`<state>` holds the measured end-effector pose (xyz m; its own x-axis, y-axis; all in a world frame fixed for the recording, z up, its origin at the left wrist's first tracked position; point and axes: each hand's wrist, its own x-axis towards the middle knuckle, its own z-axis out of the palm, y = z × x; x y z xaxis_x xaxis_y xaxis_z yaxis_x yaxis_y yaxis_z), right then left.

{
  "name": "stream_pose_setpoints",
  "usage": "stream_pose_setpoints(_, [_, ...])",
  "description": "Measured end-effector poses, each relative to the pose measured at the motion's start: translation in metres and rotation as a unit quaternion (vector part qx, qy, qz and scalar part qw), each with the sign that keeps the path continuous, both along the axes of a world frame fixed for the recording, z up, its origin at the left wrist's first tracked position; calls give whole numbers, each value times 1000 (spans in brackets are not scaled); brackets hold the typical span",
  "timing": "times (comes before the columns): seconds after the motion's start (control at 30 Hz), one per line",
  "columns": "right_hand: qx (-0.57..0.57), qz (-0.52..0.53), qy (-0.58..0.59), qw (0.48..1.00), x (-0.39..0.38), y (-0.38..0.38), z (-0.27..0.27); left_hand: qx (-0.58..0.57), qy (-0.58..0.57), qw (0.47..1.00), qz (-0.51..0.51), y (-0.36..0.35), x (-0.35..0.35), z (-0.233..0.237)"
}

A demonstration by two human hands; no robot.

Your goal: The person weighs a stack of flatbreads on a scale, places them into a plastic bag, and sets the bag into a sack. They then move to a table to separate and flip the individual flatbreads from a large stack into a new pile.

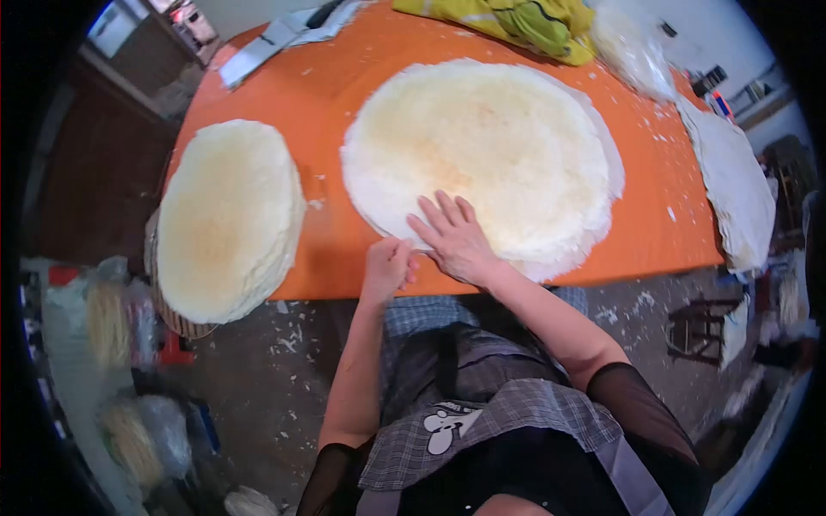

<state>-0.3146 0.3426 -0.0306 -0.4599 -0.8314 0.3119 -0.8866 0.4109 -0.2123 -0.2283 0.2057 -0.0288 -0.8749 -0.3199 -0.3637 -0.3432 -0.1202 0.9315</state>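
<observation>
Sheets point(499, 146) under right hand point(456, 241), left point(390, 268) perhaps pinching

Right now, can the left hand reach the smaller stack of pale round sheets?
Likely yes: orange tabletop with white scraps separates the left hand from the smaller stack; nothing tall stands between.

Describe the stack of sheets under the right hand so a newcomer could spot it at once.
Find the orange table. Across its middle lies a broad stack of thin, pale, round sheets, the right hand spread on its near part and the left hand at its near edge. It looks wider than the left stack, which no hand touches.
</observation>
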Motion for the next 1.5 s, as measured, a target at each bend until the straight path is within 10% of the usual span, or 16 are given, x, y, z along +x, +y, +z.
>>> stream_pose_setpoints(0.33, [19,-8,-10,1000,-2,4,-5,-18,-115,991,-71,-44,83,47])
stream_pose_setpoints(0.4, [7,-16,-10,1000,-2,4,-5,-74,-211,973,49,-66,134,41])
stream_pose_setpoints(0.53, [44,-71,-160,983,-14,-5,38,-554,-408,725,47,-110,248,-24])
stream_pose_setpoints(0.63, [9,-80,-257,963,-86,-5,83,-683,-359,635,46,-85,236,8])
stream_pose_setpoints(0.7, [-105,-79,-240,962,-117,4,151,-580,-92,809,23,-88,206,27])
stream_pose_setpoints(0.77, [-180,-62,-71,979,-107,1,209,-149,-31,982,113,-52,139,66])
stream_pose_setpoints(0.9, [-117,-44,154,980,-82,-6,161,148,74,978,128,-40,36,13])
stream_pose_setpoints(1.0, [-33,47,49,997,-54,-5,74,369,86,918,116,-39,-1,2])
stream_pose_setpoints(1.37, [-46,-63,-135,988,-14,0,28,381,151,912,14,-19,-21,32])
stream_pose_setpoints(1.5, [15,-130,-98,987,-109,12,105,397,141,906,36,-17,-23,17])
